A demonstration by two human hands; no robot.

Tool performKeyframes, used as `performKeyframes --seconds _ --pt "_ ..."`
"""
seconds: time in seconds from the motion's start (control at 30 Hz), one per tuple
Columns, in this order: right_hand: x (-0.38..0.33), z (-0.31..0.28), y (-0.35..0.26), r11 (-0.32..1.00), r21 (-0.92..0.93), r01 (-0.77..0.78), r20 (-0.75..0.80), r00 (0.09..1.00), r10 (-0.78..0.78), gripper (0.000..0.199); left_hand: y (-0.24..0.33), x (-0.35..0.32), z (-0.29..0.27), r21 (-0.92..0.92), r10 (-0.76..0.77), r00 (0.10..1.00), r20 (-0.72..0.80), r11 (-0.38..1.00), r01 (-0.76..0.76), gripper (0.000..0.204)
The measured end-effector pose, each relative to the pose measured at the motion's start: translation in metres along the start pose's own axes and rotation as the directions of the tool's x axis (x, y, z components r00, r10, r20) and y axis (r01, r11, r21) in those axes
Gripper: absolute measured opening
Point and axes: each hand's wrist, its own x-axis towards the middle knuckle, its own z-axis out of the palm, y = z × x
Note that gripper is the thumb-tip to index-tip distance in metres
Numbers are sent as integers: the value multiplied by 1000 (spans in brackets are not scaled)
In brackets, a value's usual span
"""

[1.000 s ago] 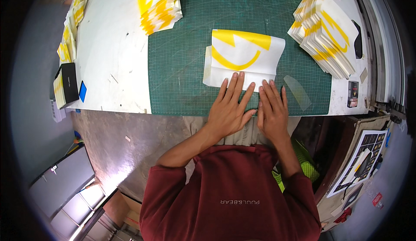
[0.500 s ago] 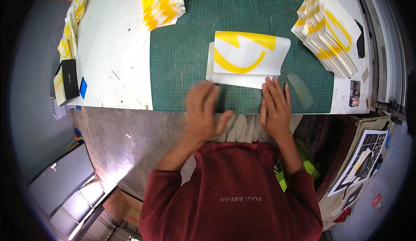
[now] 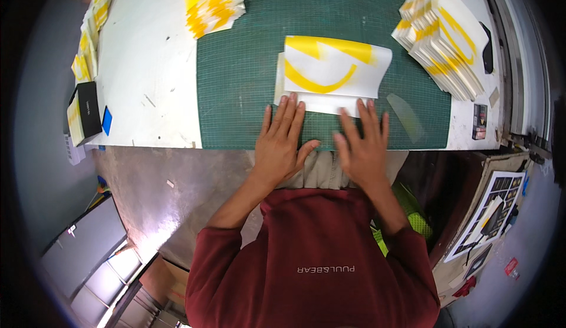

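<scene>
A folded white sheet with yellow print [image 3: 336, 68] lies on the green cutting mat [image 3: 236, 98] in front of me. Its near layer sticks out as a plain white strip past the printed flap. My left hand [image 3: 281, 139] lies flat with spread fingers, its fingertips on the left part of that near edge. At the right part of the edge are the fingertips of my right hand [image 3: 364, 145], fingers stretched out and slightly smeared by motion. Neither hand grips anything. Beside my right hand, a translucent curved strip [image 3: 405, 117] rests on the mat.
A stack of folded yellow-and-white sheets [image 3: 445, 48] stands on the right, another stack [image 3: 215, 7] at the far left of the mat. At the white table's [image 3: 147, 80] left edge sit a black box [image 3: 89, 110] and a blue card [image 3: 107, 121]. A small dark box [image 3: 480, 122] lies at right.
My left hand, blurred before, has come down and its fingers now rest on the sheet's near edge. The right hand has shifted a little left along that edge.
</scene>
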Motion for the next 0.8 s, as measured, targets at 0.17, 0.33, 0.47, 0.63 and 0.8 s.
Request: performKeyframes --seconds 0.17,0.33,0.47,0.63,0.8 --pt "-9 4 3 996 -77 -46 11 999 47 50 0 -1 3 82 -19 1000 -15 996 20 78" --pt "-28 -6 31 991 -105 -77 -55 996 72 51 15 2 8 115 -40 993 -107 992 53 73" --pt "-25 -6 27 995 -57 -80 -80 994 75 52 38 15 19 -3 90 990 -107 996 -91 69" --pt "-6 -34 50 977 206 -53 -322 939 119 51 47 22 22 4 130 990 -48 991 -130 65" --pt "70 -38 65 378 878 -294 137 911 390 53 46 13 22 -9 173 983 -68 985 -174 55"
